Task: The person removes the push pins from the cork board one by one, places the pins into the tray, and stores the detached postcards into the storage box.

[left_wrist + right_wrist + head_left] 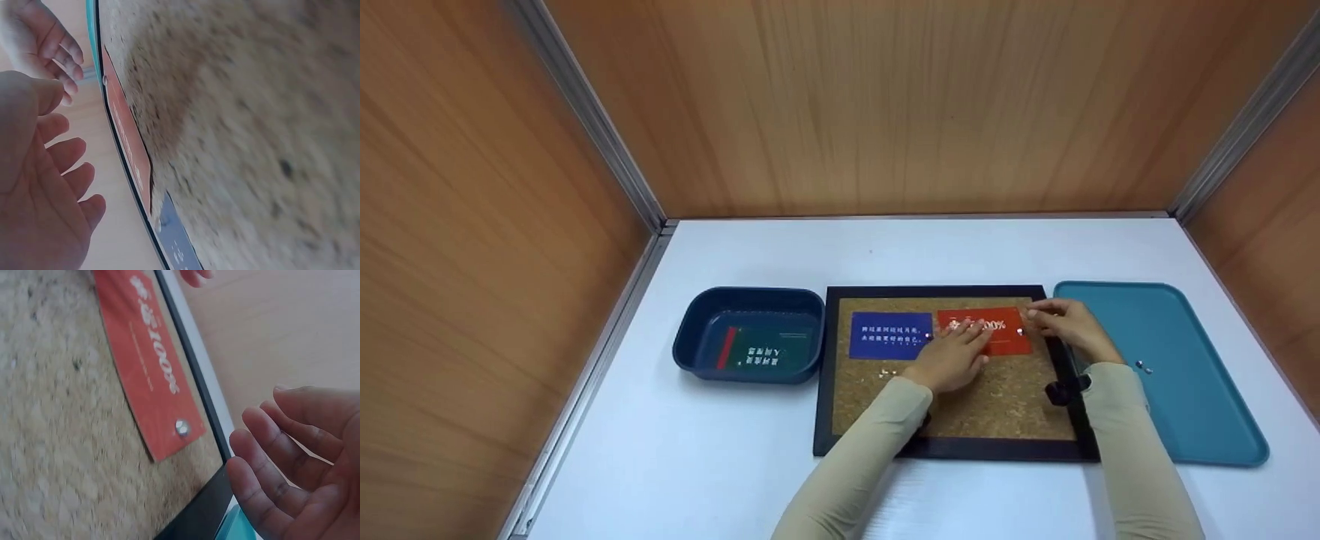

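On a black-framed corkboard [990,409] lie a blue card [890,335] and, to its right, a red card [1014,343], both printed in white. A shiny pushpin [183,427] stands in the red card's right end; another pin [928,337] is at the blue card's right edge. My left hand [952,358] is over the red card's left part, fingers loosely extended; contact with it is hard to judge. Beside the red card's right end is my right hand [1069,328], its fingers loosely bent and apart from the pin in the right wrist view. Nothing shows in either hand.
A dark blue bin [690,351] with a green-and-red card [769,349] inside stands left of the board. At the right lies a teal tray [1200,405] with a few small shiny pins [1144,367]. Small pins [888,373] also sit below the blue card. Wooden walls enclose the white table.
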A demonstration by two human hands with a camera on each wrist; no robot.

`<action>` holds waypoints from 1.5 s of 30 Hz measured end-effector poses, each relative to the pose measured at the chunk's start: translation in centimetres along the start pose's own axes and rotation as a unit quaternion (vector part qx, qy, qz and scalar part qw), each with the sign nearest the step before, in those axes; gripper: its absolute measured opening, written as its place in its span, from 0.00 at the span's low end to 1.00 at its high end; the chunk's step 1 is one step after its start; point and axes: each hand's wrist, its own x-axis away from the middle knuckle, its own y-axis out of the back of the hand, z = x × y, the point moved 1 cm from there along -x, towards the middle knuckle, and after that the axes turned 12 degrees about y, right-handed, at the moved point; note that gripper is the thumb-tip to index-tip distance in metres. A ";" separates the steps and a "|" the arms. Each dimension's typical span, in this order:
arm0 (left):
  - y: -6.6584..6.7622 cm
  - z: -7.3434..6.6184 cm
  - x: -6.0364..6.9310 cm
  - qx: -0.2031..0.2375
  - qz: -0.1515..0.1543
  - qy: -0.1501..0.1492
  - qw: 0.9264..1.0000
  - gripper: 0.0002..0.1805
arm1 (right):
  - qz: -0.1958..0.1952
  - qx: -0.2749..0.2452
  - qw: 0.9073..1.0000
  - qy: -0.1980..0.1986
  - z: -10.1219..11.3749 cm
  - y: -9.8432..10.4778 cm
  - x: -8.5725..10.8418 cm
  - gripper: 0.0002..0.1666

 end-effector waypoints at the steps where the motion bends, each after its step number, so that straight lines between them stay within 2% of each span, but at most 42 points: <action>1: 0.0 -0.2 -0.1 0.003 0.005 0.003 1.000 0.28 | 0.000 0.006 1.000 -0.004 -0.2 0.0 -0.1 0.31; 6: -0.4 -0.6 -0.5 0.012 0.032 0.014 0.999 0.28 | 0.012 0.010 1.000 -0.018 -0.7 -0.1 -0.2 0.30; 15: -0.9 -1.0 -1.0 0.025 0.051 0.012 0.998 0.28 | 0.034 0.038 0.999 -0.008 -1.3 -0.2 -0.4 0.29; 20: -1.2 -0.8 -1.0 0.027 0.059 0.009 0.998 0.27 | 0.038 0.043 0.998 -0.024 -1.6 -0.5 -0.5 0.28; 28: -1.2 -0.9 -1.1 0.037 0.082 0.030 0.995 0.26 | 0.029 0.047 0.997 -0.051 -2.0 -0.8 -0.2 0.29; 36: -1.1 -1.1 -1.2 0.046 0.092 0.037 0.994 0.26 | 0.011 0.089 0.996 -0.020 -2.3 -1.3 -0.3 0.24; 45: -1.0 -1.1 -1.1 0.056 0.099 0.040 0.993 0.26 | 0.007 0.097 0.995 -0.009 -2.5 -1.3 -0.4 0.22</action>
